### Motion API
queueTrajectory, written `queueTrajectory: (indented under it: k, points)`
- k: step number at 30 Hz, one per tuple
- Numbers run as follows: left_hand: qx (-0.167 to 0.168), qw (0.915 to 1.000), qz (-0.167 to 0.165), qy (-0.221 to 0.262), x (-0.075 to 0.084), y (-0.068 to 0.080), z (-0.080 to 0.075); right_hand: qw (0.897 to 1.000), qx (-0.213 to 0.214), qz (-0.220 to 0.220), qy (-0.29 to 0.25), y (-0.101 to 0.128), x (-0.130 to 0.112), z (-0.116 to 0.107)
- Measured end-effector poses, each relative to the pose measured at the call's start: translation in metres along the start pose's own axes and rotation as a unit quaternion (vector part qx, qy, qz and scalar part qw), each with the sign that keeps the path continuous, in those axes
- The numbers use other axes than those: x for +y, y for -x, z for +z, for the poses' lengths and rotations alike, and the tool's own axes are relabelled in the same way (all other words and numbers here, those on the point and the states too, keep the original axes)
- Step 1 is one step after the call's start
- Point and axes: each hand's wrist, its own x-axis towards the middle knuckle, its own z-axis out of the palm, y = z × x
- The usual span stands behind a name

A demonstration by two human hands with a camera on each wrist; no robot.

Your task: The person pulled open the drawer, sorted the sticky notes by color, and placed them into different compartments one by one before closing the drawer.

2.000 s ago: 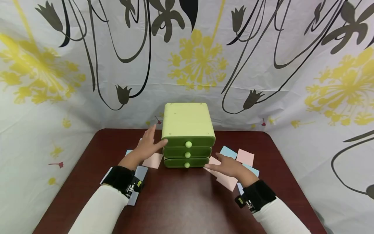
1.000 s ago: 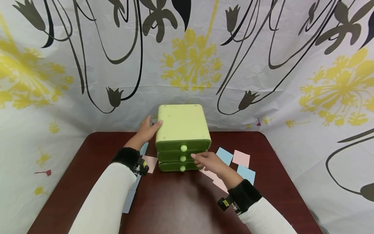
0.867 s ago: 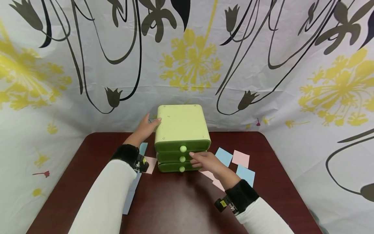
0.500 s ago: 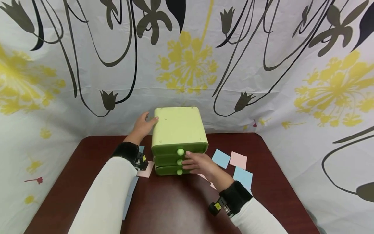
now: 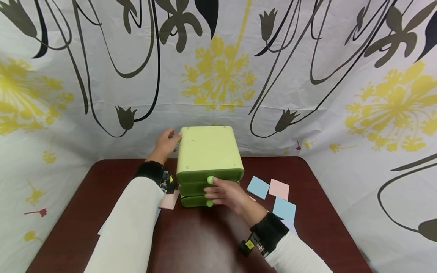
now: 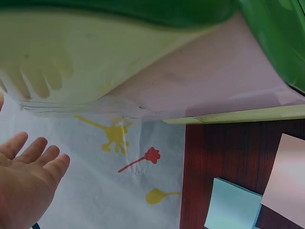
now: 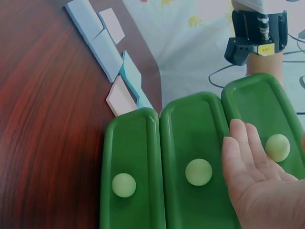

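A small drawer cabinet (image 5: 209, 148) with a pale-green top and three dark-green drawers stands at the back of the table. All three drawers are in. My left hand (image 5: 166, 142) is at the cabinet's upper left side, fingers extended and thumb at its top edge. In the left wrist view those fingers (image 6: 35, 160) are loosely straight below the cabinet's side. My right hand (image 5: 230, 195) is before the drawer fronts, its thumb beside the top knob (image 5: 210, 180). The right wrist view has straight fingers (image 7: 241, 152) beside the top knob (image 7: 278, 148); contact is unclear.
Blue sticky-note pads (image 5: 258, 187) and pink ones (image 5: 279, 189) lie right of the cabinet on the dark red-brown table (image 5: 191, 242). Another pink pad (image 5: 168, 200) lies on the left, partly behind my left sleeve. A flower-patterned cloth (image 5: 218, 76) hangs behind.
My left hand has moved back along the cabinet's left side. My right hand has gone from the lower right corner leftward to the top knob. The head view has shifted slightly.
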Motion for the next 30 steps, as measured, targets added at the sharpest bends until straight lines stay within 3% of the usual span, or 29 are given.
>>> queueTrajectory:
  k: [6, 19, 30]
  points:
    - [-0.023, 0.9997, -0.001, -0.001, 0.002, -0.005, 0.004, 1.000, 0.002, 0.010, -0.026, -0.001, 0.001, 0.001]
    - [-0.035, 0.9993, 0.010, 0.001, 0.003, -0.014, 0.009, 0.999, 0.012, 0.017, -0.046, -0.008, 0.000, 0.010]
    - [-0.048, 0.9970, 0.019, -0.057, 0.002, -0.017, 0.004, 0.998, 0.034, 0.009, -0.050, -0.005, 0.003, 0.012]
